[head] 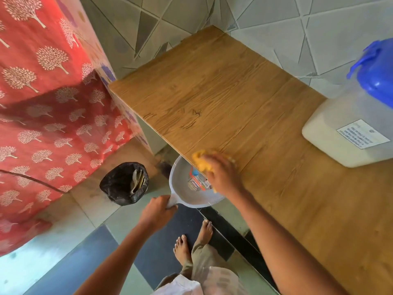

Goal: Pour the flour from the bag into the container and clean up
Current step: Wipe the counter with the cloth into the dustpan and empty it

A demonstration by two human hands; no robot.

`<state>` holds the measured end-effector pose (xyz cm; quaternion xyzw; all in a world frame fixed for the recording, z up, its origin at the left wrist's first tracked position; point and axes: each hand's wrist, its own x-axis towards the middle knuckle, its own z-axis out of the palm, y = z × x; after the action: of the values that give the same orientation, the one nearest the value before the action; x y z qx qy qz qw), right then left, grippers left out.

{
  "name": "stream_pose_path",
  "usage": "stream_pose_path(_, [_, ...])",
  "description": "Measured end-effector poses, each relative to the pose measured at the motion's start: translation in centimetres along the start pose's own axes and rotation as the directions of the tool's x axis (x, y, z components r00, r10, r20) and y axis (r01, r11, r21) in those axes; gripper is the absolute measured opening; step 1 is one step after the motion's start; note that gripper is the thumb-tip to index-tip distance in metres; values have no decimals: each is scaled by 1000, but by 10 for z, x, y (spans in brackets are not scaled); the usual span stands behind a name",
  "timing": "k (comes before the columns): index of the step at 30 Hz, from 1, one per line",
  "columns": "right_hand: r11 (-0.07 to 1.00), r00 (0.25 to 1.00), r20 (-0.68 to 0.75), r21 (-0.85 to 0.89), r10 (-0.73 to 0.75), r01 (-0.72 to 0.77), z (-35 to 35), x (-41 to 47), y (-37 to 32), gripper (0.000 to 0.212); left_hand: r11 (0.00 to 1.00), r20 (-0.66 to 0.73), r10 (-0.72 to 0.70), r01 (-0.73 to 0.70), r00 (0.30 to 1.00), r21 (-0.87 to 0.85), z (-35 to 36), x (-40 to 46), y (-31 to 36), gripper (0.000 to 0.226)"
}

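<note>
My right hand (223, 173) is closed on a yellow cloth (201, 160) at the front edge of the wooden counter (212, 92). Just below that edge, my left hand (158, 209) grips the handle of a grey dustpan (185, 179); a printed label shows inside the pan. At the right of the counter stands the translucent flour container (348, 128), its blue lid (376, 71) on and white flour visible inside. On the floor to the left sits a small bin (124, 184) lined with a black bag, a crumpled brown paper bag (138, 179) in it.
A red cloth with a white tree pattern (46, 103) hangs at the left, beside the counter's end. Grey tiled wall (276, 28) runs behind the counter. My bare feet (193, 237) stand on grey and dark floor tiles below the counter edge.
</note>
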<state>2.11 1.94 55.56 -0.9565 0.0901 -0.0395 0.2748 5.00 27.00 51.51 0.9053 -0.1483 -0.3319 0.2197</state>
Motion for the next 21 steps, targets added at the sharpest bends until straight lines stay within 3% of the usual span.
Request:
stream_pose_path(3, [982, 988, 99, 157, -119, 103, -3, -20, -28, 50, 1000, -3, 17, -17, 1000, -1, 3, -3, -2, 32])
stream_pose_path(6, [983, 992, -124, 178, -17, 39, -41, -16, -13, 50, 1000, -11, 14, -14, 1000, -14, 10, 5, -9, 52])
stream_pose_path(8, [991, 954, -288, 120, 87, -54, -67, 2, 6, 48, 999, -24, -5, 4, 1000, -46, 8, 6, -7, 53])
stream_pose_path(11, [974, 907, -375, -38, 192, -222, -82, 54, 30, 54, 996, -53, -39, 35, 998, -84, 7, 11, -12, 51])
stream_pose_path(15, [979, 978, -103, -81, 180, -188, -42, 119, 25, 54, 995, -118, -58, 48, 991, -82, -2, 16, -9, 47])
stream_pose_path(18, [999, 999, 39, -50, 11, -9, -8, 118, -6, 51, 996, -157, -59, 48, 986, -73, -3, 23, -12, 34])
stream_pose_path(21, [971, 945, 226, 37, -236, 234, 11, 73, -34, 51, 995, -159, -62, 50, 985, -82, -4, 20, -12, 32])
